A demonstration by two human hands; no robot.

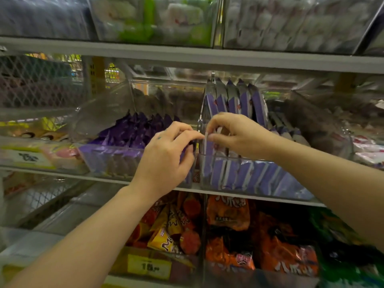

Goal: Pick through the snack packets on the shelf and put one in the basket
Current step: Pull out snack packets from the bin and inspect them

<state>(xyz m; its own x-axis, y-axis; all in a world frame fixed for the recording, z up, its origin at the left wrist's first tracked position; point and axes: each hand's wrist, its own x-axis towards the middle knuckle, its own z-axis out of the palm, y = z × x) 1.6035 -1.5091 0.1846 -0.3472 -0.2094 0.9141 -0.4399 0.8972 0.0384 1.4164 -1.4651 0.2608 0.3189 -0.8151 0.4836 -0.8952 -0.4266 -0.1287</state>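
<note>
Purple-and-white snack packets [245, 175] stand in rows inside a clear plastic bin [239, 189] on the middle shelf. My right hand [232, 135] reaches over the bin's left end and pinches the top edge of one upright packet [208, 154] between thumb and fingers. My left hand [168, 154] comes in from the left, its curled fingertips meeting the same packet edge at the divider between two bins. Whether the left fingers actually grip it I cannot tell. No basket is in view.
A neighbouring clear bin [116, 161] holds dark purple wrapped sweets. The shelf below carries orange snack bags [228, 213] and yellow-red packets [166, 231] behind a yellow price tag [149, 266]. More clear bins [153, 19] sit on the shelf above. Wire mesh [37, 80] stands at the left.
</note>
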